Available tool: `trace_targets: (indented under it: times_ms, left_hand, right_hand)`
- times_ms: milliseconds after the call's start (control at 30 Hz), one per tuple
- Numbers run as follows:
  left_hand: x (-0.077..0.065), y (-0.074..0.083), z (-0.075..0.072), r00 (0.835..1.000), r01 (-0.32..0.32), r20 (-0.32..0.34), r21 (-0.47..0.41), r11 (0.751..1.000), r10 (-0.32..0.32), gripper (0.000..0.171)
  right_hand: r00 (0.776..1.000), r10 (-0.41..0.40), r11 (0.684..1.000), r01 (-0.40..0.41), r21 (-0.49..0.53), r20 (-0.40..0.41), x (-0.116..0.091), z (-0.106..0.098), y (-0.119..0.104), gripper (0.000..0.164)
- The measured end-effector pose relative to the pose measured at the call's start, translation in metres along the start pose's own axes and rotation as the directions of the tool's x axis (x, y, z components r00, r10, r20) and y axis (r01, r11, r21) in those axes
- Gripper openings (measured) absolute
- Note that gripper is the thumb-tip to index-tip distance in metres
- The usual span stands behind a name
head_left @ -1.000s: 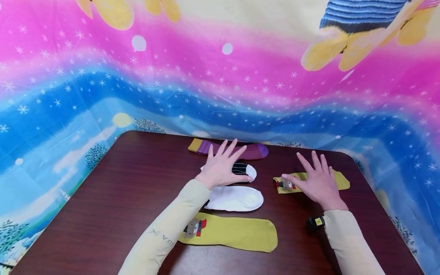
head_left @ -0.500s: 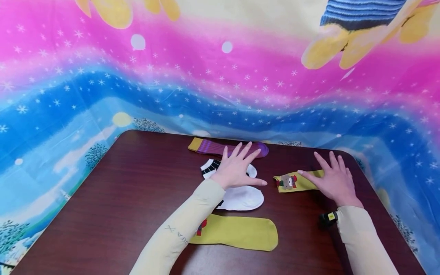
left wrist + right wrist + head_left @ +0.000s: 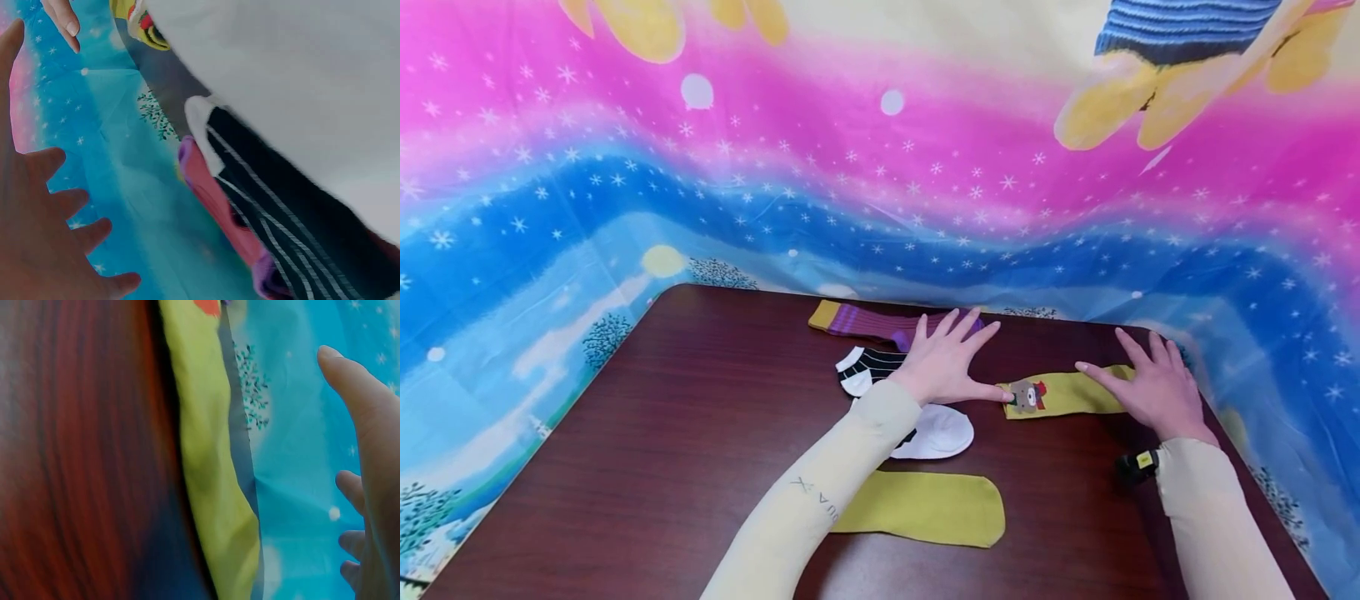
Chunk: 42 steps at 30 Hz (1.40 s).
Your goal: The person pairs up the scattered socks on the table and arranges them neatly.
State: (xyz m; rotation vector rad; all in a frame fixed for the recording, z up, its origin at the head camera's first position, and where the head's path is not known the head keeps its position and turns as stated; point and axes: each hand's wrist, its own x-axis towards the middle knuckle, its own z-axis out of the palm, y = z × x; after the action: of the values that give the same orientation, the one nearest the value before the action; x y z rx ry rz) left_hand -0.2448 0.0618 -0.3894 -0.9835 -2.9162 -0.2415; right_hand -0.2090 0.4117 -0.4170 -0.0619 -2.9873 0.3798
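Note:
My left hand (image 3: 946,362) hovers with fingers spread over the middle of the table, holding nothing. Beneath and around it lie a black-and-white striped ankle sock (image 3: 880,363) and a white sock (image 3: 946,433). A purple sock with a yellow cuff (image 3: 872,323) lies behind them, partly covered by the fingers. My right hand (image 3: 1161,392), also spread, is above the toe end of a yellow sock with a bear picture (image 3: 1067,393). In the right wrist view that yellow sock (image 3: 206,425) lies beside the hand. Nearer me, a second yellow sock (image 3: 936,508) is partly hidden by my left sleeve.
The dark wooden table (image 3: 662,433) has rounded back corners. A printed cloth (image 3: 850,208) with snowflakes hangs right behind it and along both sides. A small black device (image 3: 1135,467) sits at my right wrist.
Both hands have moved to the right, fingers spread throughout. The striped sock's cuff has come into sight, while the near yellow sock's bear picture is now hidden by the left sleeve. The socks stay put.

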Motion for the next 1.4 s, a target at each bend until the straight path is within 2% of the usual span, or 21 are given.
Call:
trace_targets:
  times_ms: [200, 333, 500, 667, 900, 1067, 1167, 1400]
  left_hand:
    - [0.015, 0.007, -0.01, 1.0, -0.008, 0.011, 0.009, 1.0, 0.007, 0.103]
    - [0.024, 0.008, -0.013, 1.0, -0.004, 0.019, -0.032, 0.999, 0.004, 0.1]
    - [0.031, 0.009, -0.005, 0.999, 0.034, 0.046, -0.141, 0.989, -0.028, 0.095]
    - [0.035, 0.016, 0.01, 0.997, 0.053, 0.071, -0.181, 0.982, -0.04, 0.091]
    - [0.032, 0.036, 0.023, 0.993, -0.004, 0.114, -0.228, 0.974, 0.031, 0.058]
    - [0.03, 0.05, 0.025, 0.99, -0.029, 0.128, -0.269, 0.963, 0.066, 0.043]
    - [0.03, 0.057, 0.028, 0.988, -0.03, 0.139, -0.243, 0.97, 0.065, 0.035]
    - [0.032, 0.067, 0.038, 0.987, 0.028, 0.163, -0.131, 0.991, -0.006, 0.009]
  right_hand:
    - [1.0, 0.015, 1.0, -0.015, -0.008, 0.021, 0.01, -0.011, 0.016, 0.101]
    - [0.999, 0.025, 1.0, -0.026, 0.018, 0.046, 0.015, -0.017, 0.025, 0.101]
    - [0.996, 0.019, 0.998, -0.024, 0.062, 0.085, 0.02, -0.023, 0.03, 0.099]
    - [0.992, 0.02, 0.997, -0.029, 0.068, 0.128, 0.024, -0.023, 0.033, 0.101]
    - [0.968, 0.048, 0.996, -0.064, 0.06, 0.248, 0.022, -0.016, 0.042, 0.103]
    - [0.953, 0.044, 0.995, -0.07, 0.077, 0.299, 0.018, -0.014, 0.047, 0.094]
    - [0.952, 0.046, 0.993, -0.077, 0.091, 0.301, 0.017, -0.012, 0.048, 0.088]
    - [0.961, 0.017, 0.995, -0.044, 0.09, 0.275, 0.016, -0.007, 0.048, 0.081]
